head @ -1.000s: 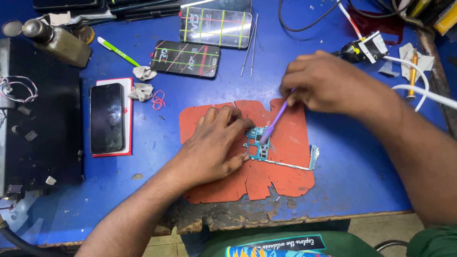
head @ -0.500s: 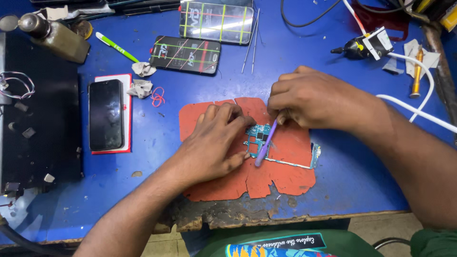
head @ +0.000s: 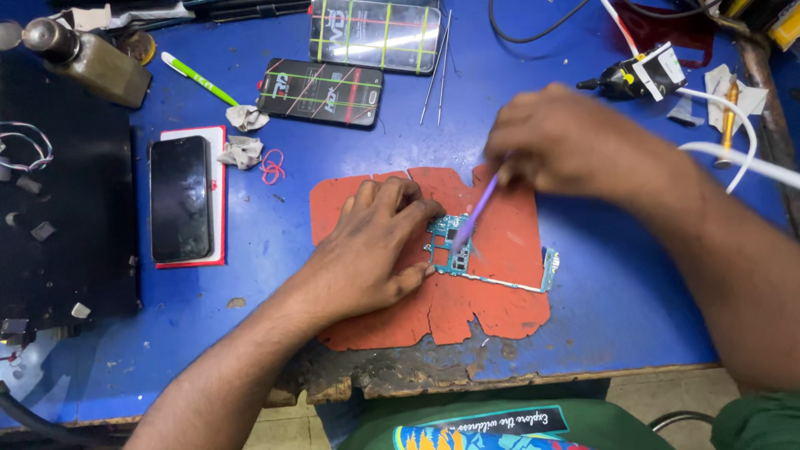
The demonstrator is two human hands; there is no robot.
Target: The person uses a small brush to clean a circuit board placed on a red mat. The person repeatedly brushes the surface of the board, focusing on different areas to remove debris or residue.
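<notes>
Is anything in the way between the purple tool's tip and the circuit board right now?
Nothing visible. The right hand holds the purple tool slanting down with its tip on the circuit board. The left hand presses the board's left edge on the orange mat, beside the tip and clear of it.

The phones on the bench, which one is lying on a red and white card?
The black phone at the left, upright on the red-edged white card. The two screen panels with coloured stripes lie directly on the blue table.
</notes>
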